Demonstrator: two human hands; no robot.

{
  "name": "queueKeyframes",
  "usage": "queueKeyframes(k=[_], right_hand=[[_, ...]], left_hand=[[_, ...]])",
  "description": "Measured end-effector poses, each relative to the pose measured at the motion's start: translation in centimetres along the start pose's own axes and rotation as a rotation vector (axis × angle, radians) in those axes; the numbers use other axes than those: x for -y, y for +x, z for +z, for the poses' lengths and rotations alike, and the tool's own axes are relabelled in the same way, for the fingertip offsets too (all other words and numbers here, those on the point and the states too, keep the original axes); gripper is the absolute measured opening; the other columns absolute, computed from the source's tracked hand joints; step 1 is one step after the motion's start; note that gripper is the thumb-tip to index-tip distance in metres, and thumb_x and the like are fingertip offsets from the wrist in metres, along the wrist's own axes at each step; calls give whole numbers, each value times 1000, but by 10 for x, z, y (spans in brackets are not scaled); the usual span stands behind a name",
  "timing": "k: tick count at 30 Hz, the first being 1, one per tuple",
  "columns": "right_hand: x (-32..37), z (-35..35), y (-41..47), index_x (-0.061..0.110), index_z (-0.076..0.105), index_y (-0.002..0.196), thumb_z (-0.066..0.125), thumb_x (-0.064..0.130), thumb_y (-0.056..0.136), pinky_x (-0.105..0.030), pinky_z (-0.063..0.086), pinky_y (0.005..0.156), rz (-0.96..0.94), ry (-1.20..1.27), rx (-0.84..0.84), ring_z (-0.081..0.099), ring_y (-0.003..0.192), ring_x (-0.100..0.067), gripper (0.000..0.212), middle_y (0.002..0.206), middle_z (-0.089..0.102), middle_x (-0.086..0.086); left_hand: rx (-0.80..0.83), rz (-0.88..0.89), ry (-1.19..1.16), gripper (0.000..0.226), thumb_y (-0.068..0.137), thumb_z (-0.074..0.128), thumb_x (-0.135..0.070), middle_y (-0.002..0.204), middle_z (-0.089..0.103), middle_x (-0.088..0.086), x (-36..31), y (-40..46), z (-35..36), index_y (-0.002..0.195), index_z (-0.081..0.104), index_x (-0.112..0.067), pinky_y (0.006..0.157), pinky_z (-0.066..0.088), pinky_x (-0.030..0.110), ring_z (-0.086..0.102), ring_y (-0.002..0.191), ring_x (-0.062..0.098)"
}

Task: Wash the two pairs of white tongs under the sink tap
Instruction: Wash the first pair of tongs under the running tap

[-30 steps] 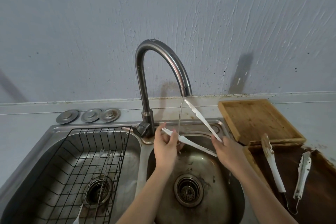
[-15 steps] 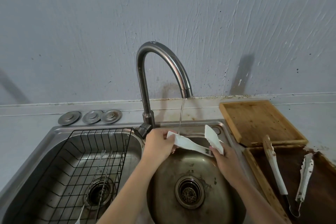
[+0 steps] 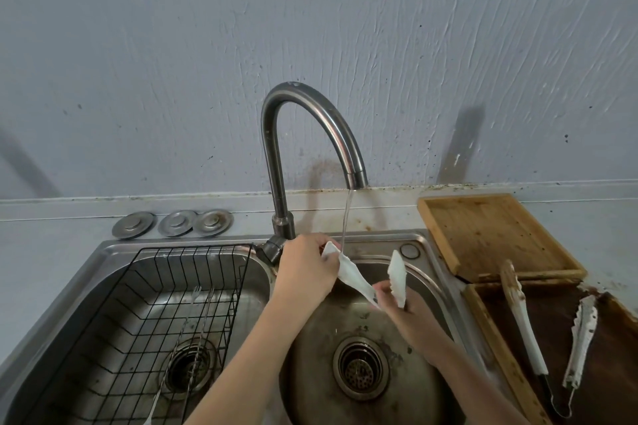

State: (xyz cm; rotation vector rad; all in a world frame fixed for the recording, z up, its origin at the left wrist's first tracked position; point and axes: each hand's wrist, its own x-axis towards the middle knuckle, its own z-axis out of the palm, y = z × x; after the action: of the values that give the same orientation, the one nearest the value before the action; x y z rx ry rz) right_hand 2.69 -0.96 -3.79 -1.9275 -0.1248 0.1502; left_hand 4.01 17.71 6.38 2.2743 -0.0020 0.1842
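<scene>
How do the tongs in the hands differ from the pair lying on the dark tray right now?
The held tongs sit under the tap's running water over the right basin; the tray tongs lie dry on the dark tray. The held pair looks clean white; the tray pair shows brown smears. The left hand and right hand grip the held one; nothing touches the other. Both are white, arms spread.

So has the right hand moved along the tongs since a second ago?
Yes. The right hand has slid leftward toward the tap stream, away from the wooden tray, along the tongs.
</scene>
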Motion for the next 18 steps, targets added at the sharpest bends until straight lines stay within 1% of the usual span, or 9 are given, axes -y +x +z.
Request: queueKeyframes(k=[1, 3, 4, 6, 8, 10, 14, 16, 18], right_hand=[[2, 0, -1, 24, 62, 97, 55, 35, 90, -25, 51, 64, -12, -24, 35, 61, 68, -8, 16, 76, 64, 3], [7, 2, -4, 23, 60, 90, 56, 43, 84, -27, 50, 57, -43, -76, 95, 56, 58, -10, 21, 67, 59, 2], [10, 2, -5, 21, 59, 87, 52, 49, 82, -26, 46, 52, -63, -103, 130, 51, 53, -8, 29, 63, 56, 3], [12, 3, -7, 17, 58, 81, 36, 59, 86, -22, 40, 43, -10, -64, 190, 44, 44, -8, 47, 56, 52, 3], [14, 2, -6, 13, 58, 71, 18, 63, 89, -19, 36, 35, 149, 33, 208, 40, 35, -9, 66, 48, 50, 4], [19, 4, -5, 13, 55, 63, 16, 64, 88, -19, 33, 33, 255, 54, 185, 37, 29, -7, 69, 41, 48, 4], [29, 17, 3, 13, 50, 60, 19, 55, 94, -20, 27, 33, 392, 84, 122, 32, 26, -10, 63, 39, 43, 3], [33, 17, 4, 15, 48, 54, 19, 53, 95, -20, 24, 32, 464, 169, 151, 27, 28, -12, 63, 40, 40, 0], [34, 12, 2, 15, 46, 53, 18, 52, 95, -19, 22, 32, 516, 213, 186, 25, 29, -12, 62, 41, 38, 0]], left_hand=[[3, 0, -5, 21, 79, 52, -9, 56, 58, -10, 3, 2, 3, 70, 65, -23, 42, 40, 8, 59, 53, 12], [63, -45, -52, 25, 83, 49, -9, 60, 60, -5, 10, 6, 11, 65, 57, -24, 48, 46, 9, 63, 59, 18], [122, -93, -106, 24, 88, 46, -11, 68, 64, 1, 13, 9, 13, 70, 56, -23, 57, 55, 18, 67, 66, 21], [256, -214, -292, 22, 98, 37, -20, 91, 67, 12, 20, 13, 15, 87, 56, -17, 73, 60, 35, 69, 84, 25], [380, -313, -583, 29, 101, 30, -26, 102, 68, 11, 29, 12, 18, 97, 56, -17, 79, 58, 31, 68, 95, 23], [429, -329, -853, 29, 101, 32, -21, 94, 72, 5, 33, 7, 26, 100, 60, -13, 79, 57, 26, 69, 93, 18], [255, -311, -1183, 18, 93, 50, -6, 89, 74, 13, 35, -2, 46, 103, 64, 1, 69, 58, 25, 72, 80, 17], [232, -322, -1219, 19, 88, 59, -7, 90, 73, 18, 36, -1, 49, 102, 65, 5, 59, 55, 21, 71, 70, 16], [286, -323, -1049, 20, 85, 66, -12, 81, 74, 17, 39, 1, 49, 95, 68, 4, 55, 56, 23, 68, 61, 16]])
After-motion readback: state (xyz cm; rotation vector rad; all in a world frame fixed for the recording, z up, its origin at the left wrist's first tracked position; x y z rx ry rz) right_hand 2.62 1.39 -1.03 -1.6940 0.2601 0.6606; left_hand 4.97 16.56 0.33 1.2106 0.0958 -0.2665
